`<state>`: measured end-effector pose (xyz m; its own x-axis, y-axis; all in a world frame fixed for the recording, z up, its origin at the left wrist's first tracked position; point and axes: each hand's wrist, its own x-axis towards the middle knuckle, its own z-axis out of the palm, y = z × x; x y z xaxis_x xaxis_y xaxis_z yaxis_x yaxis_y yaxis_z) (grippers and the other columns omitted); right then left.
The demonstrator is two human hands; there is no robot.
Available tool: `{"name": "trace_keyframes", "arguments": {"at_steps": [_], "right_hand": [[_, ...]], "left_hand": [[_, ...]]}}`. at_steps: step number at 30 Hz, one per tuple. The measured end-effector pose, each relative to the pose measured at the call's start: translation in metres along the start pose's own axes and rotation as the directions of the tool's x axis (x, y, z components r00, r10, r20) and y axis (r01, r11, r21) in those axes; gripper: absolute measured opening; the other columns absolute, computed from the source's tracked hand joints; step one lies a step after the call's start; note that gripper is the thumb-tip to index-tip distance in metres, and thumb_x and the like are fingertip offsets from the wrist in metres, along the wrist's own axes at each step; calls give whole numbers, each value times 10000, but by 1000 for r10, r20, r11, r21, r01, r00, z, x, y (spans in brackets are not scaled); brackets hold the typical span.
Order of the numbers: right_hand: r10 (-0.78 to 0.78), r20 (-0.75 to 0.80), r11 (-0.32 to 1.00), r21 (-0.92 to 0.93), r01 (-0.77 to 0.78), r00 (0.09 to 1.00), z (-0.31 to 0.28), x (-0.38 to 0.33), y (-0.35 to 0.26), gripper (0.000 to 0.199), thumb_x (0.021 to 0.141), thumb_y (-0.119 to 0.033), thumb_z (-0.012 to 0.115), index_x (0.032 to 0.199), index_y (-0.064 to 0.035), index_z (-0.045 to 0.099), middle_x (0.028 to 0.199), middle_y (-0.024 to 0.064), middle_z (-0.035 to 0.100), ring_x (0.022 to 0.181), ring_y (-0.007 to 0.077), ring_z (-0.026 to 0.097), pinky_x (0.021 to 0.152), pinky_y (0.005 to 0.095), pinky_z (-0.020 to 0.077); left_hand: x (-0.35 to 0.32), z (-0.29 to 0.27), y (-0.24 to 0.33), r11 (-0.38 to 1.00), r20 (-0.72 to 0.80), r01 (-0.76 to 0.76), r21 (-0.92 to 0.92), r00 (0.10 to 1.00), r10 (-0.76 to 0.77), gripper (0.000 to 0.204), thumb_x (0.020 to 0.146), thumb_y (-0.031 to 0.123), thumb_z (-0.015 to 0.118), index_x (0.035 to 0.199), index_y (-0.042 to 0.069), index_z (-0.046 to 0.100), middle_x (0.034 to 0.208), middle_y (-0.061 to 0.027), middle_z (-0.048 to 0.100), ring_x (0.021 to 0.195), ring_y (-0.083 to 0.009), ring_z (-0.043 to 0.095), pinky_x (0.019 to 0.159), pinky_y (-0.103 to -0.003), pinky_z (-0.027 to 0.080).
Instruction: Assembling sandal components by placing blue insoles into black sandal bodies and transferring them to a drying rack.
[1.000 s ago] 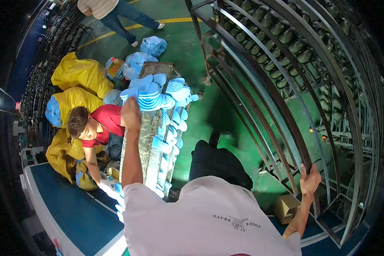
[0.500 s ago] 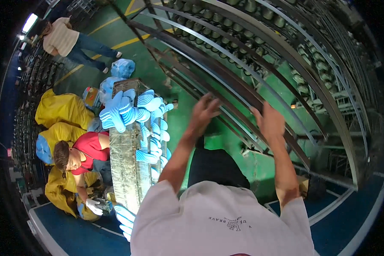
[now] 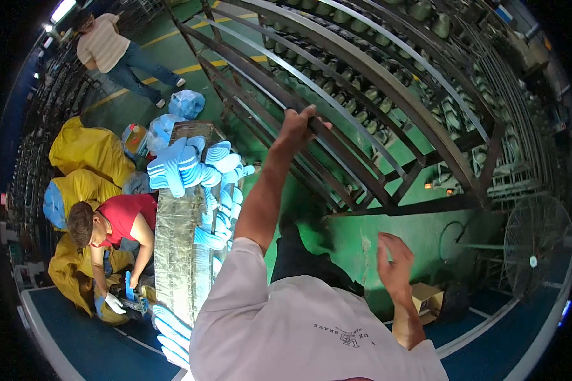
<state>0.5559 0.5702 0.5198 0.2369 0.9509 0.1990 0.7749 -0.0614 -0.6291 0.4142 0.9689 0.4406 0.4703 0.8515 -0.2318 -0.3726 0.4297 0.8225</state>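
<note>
Right hand (image 3: 395,261) dropped off dark slanted metal rack bar (image 3: 362,95) since half second ago, now hangs low near torso, fingers loose, grip open, holding nothing. Left hand (image 3: 297,127) stays raised, arm stretched up, grip closed around same bar. Blue bobbin pile (image 3: 194,166) lower left.

Rack bar (image 3: 362,95): dark metal, matt, smooth, gripped by left hand (image 3: 297,127). Bobbins (image 3: 190,166): pale blue plastic, glossy. Cart side (image 3: 175,247): dull grey metal, scuffed. Sacks (image 3: 89,149): yellow cloth, crumpled. Floor (image 3: 400,222): green paint, worn, slightly shiny.
</note>
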Motion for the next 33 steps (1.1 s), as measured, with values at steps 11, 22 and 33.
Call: {"name": "trace_keyframes", "arguments": {"at_steps": [11,22,33], "right_hand": [[46,-512,851,470,235,858,-1,299,-71,722,1124,-369,512,1674,-3,221,1696,227,334,1562,345,356,1300,509,278],[140,-491,644,705,297,860,109,599,-145,774,929,-321,780,1532,-15,402,1362,175,541,1228,261,534,1091,396,424],[-70,-549,832,428,352,833,262,828,-213,744,883,-438,767,1423,-32,455,1329,272,508,1275,455,508,1110,540,390]], "left_hand": [[133,-126,76,986,-138,-161,-53,979,152,375,1063,273,657,1071,-77,524,761,-122,582,675,-313,687,628,-512,638],[238,-158,129,933,-534,-353,-72,804,263,295,987,215,737,879,-18,593,622,-106,584,462,-236,580,424,-408,489],[415,-406,226,921,-137,-260,-291,964,229,267,983,331,777,923,120,626,746,-27,602,675,-207,617,620,-399,516]]}}
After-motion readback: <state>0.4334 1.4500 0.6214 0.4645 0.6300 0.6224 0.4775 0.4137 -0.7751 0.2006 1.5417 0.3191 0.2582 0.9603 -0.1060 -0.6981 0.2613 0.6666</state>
